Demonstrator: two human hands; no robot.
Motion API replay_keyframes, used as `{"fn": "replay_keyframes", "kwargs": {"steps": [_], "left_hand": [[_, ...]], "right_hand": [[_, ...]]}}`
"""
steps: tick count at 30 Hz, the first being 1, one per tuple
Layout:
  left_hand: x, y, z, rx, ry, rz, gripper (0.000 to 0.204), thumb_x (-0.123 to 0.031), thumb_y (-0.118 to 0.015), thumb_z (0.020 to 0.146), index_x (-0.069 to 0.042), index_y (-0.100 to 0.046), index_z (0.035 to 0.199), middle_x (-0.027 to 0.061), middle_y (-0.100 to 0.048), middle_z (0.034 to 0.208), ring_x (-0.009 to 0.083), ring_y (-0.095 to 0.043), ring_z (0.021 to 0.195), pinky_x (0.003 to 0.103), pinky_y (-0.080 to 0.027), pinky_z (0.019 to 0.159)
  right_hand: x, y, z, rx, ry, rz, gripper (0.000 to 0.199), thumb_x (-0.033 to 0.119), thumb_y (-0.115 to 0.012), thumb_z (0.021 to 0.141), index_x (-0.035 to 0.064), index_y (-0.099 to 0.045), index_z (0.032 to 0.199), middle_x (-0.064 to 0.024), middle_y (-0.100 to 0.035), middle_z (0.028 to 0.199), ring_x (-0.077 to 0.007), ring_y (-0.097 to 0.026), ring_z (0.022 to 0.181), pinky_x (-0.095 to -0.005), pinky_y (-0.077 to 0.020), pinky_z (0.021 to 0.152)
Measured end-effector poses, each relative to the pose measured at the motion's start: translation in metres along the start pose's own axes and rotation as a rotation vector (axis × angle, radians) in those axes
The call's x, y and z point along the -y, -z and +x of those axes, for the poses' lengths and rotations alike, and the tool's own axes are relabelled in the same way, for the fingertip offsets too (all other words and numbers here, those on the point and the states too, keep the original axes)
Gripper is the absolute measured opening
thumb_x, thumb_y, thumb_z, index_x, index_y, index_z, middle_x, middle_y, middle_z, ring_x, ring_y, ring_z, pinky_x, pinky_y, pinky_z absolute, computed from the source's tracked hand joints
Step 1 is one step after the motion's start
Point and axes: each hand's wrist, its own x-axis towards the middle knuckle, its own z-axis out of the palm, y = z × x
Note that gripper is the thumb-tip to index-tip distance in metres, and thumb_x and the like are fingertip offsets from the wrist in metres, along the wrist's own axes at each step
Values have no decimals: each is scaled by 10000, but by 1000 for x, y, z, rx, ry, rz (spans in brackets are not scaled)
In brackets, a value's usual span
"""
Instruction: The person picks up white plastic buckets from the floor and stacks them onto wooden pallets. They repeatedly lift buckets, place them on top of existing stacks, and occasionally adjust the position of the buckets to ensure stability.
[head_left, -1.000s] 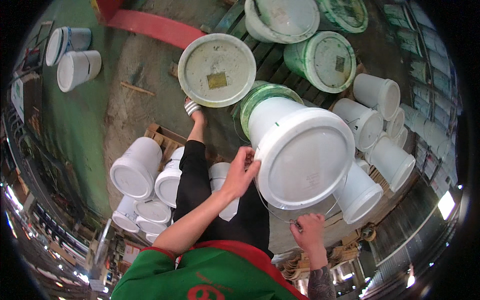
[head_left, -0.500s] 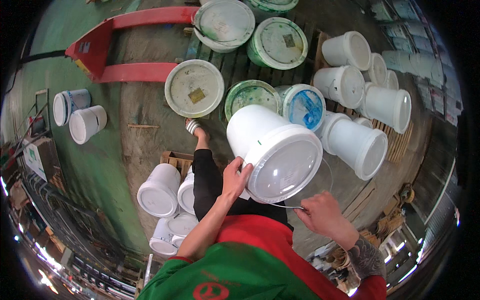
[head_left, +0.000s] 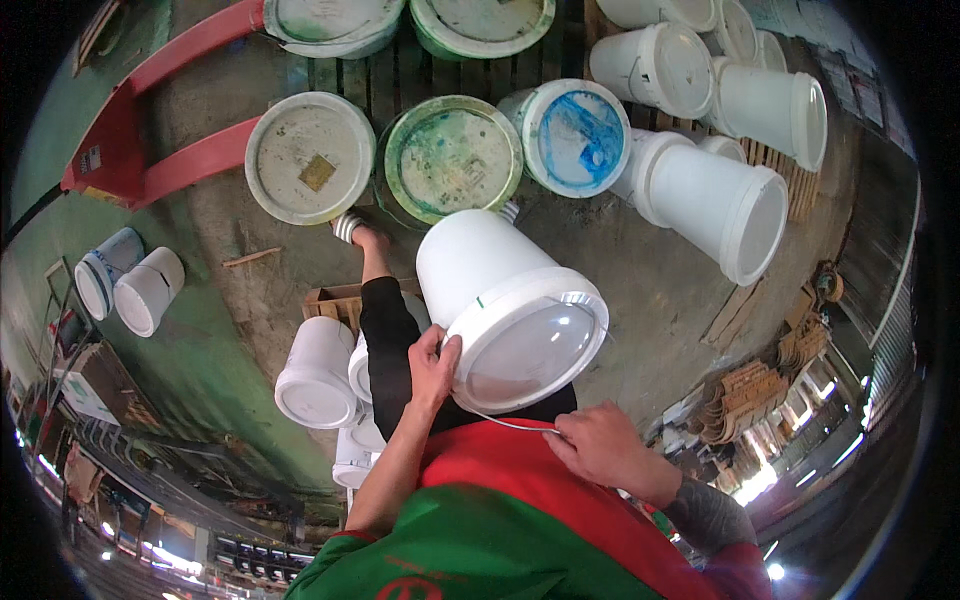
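As L hand (head_left: 432,367) clasps bucket (head_left: 490,265), R (head_left: 602,450) grips handle (head_left: 508,425).

No text readable: yellowish label (head_left: 317,173) on bucket lid (head_left: 285,140), pale label (head_left: 91,158) on pallet jack (head_left: 118,140), red print (head_left: 408,589) on shirt (head_left: 480,540).

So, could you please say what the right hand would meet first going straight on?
Beyond the wire handle it grips, the right hand would probably meet the lid of the held bucket, though depth is unclear.
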Motion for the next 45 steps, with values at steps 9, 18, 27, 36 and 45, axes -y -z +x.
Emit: {"fn": "replay_keyframes", "kwargs": {"steps": [9,18,27,36,45], "left_hand": [[-11,-21,18,7,-108,76,287,-153,-664,844,9,-454,734,17,-429,664,99,-413,682,293,-365,606],[-2,-29,19,-3,-85,-26,280,-130,-652,866,-14,-444,718,-18,-435,661,71,-406,670,270,-356,599],[-15,-20,25,-20,-69,-112,281,-149,-622,914,-59,-460,702,-65,-423,661,49,-374,633,245,-298,562],[-84,53,-11,-270,-194,-404,294,-212,-583,941,-53,-509,706,-57,-438,687,58,-381,693,256,-324,633],[-110,159,26,-556,-324,-667,398,-319,-568,1017,-103,-464,700,-69,-408,690,48,-351,661,249,-306,591]], "right_hand": [[-16,0,1,-52,-6,-2,296,294,-592,937,76,-619,740,-130,-646,682,-345,-656,681,-489,-488,680],[-19,9,0,-17,-18,-54,294,292,-586,942,80,-621,741,-132,-650,689,-345,-657,705,-496,-477,719],[6,17,9,7,-48,-61,304,300,-587,947,65,-620,757,-148,-659,715,-362,-656,735,-509,-475,736],[108,96,24,23,186,-365,274,281,-622,917,57,-677,770,-163,-674,712,-370,-673,723,-532,-502,704],[254,122,81,-2,426,-675,272,265,-642,901,44,-687,749,-171,-671,694,-370,-678,708,-497,-514,717]]}}
